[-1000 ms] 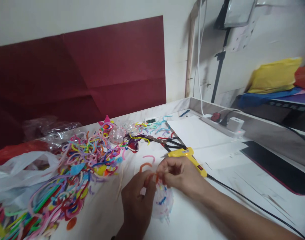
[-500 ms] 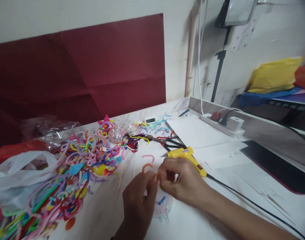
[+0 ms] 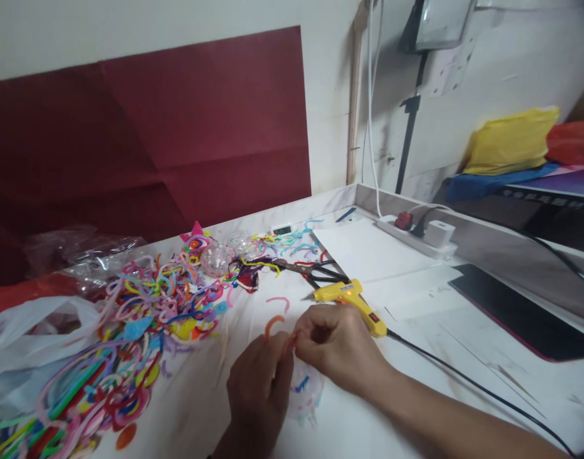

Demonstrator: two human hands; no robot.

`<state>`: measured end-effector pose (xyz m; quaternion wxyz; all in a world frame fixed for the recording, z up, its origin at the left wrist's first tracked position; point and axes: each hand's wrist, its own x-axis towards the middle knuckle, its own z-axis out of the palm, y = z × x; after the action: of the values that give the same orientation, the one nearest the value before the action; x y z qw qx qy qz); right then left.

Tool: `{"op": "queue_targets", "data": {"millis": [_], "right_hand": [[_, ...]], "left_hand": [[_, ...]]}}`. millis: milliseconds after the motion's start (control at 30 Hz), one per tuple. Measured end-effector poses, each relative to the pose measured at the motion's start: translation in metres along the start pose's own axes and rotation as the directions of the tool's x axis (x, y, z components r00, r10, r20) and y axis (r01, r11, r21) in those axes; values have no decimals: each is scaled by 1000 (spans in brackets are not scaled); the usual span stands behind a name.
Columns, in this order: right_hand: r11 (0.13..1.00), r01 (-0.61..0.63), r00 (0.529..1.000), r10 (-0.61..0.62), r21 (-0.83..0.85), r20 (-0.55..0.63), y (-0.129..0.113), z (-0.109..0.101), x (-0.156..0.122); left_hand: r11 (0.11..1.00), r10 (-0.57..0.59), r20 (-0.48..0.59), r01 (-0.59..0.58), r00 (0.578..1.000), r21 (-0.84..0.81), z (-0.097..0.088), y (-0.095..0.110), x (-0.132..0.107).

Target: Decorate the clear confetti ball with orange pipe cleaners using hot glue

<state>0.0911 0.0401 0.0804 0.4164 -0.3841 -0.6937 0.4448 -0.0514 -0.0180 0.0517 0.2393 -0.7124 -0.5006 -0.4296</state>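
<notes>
My left hand and my right hand meet above the white table. Between their pinched fingertips is an orange pipe cleaner, mostly covered by the fingers. Just below them sits a clear, rounded piece with blue and pale bits, partly hidden by my hands. A curved orange pipe cleaner piece shows just beyond my left fingers, with a pink pipe cleaner piece farther off. Behind my right hand lies a yellow hot glue gun, its nozzle pointing left.
A heap of colourful pipe cleaners spreads on the left beside a white plastic bag. Black-handled scissors lie behind the glue gun. Its black cord runs right, past a dark phone-like slab and a white power strip.
The whole view has shifted slightly, so things sit a little farther left. My left fingers and thumb have closed more tightly, and both hands stay together at the orange pipe cleaner.
</notes>
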Motion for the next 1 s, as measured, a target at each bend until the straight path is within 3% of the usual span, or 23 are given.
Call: {"op": "queue_targets", "data": {"millis": [100, 167, 300, 500, 667, 733, 800, 867, 933, 1000], "right_hand": [[932, -271, 962, 253, 239, 105, 0, 1, 6], [872, -362, 931, 322, 329, 173, 0, 1, 9], [812, -412, 909, 334, 413, 249, 0, 0, 10], [722, -465, 883, 332, 513, 332, 4, 3, 8], [730, -453, 885, 301, 511, 354, 4, 1, 8], [853, -308, 944, 217, 421, 251, 3, -1, 7], [980, 18, 996, -34, 196, 81, 3, -3, 4], [943, 326, 944, -328, -58, -21, 3, -3, 1], [890, 430, 896, -441, -153, -49, 5, -2, -2], [929, 353, 928, -363, -112, -87, 5, -1, -2]], "left_hand": [[996, -69, 36, 71, 997, -47, -1, 2, 0], [988, -124, 62, 129, 990, -80, -2, 4, 0], [956, -256, 72, 264, 964, -131, -2, 9, 0], [841, -446, 128, 464, 886, -278, -3, 14, 4], [770, -522, 152, 540, 839, -339, -4, 16, 7], [773, -521, 148, 538, 841, -337, -4, 15, 7], [805, -490, 134, 506, 861, -309, -4, 14, 7], [851, -432, 118, 448, 894, -275, -4, 11, 7], [886, -376, 110, 392, 920, -249, -4, 9, 5], [892, -374, 95, 385, 923, -237, -4, 9, 3]]}}
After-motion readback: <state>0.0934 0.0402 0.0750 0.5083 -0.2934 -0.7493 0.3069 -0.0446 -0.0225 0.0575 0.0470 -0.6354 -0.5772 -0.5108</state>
